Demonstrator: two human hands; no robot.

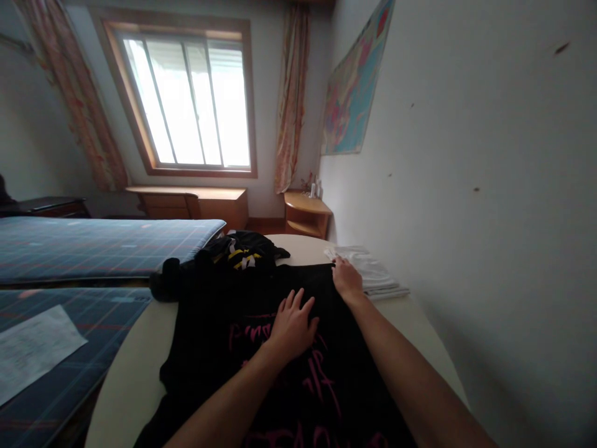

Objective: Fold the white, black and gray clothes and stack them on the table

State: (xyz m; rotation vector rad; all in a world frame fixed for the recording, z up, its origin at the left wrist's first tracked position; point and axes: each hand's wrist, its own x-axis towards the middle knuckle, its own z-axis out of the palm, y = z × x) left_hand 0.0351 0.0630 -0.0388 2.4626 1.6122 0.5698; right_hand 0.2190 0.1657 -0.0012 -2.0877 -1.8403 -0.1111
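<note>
A garment (209,336) lies on the table (121,367), the left hand (293,323) over it, the right hand (346,280) at its far right corner beside a cloth stack (380,274). A clothing bundle (247,244) sits behind, to the left. A nearer mattress (107,311) bearing a paper sheet (37,351) and a farther mattress (102,246) lie left of the table. Beyond, a desk (219,199) stands below the window (191,106); a map (354,93) hangs on the right-hand wall (466,137).

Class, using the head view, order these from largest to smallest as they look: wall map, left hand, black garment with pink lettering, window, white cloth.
1. Black garment
2. Window
3. Wall map
Below these, unranked: white cloth and left hand, which look too alike to order.
</note>
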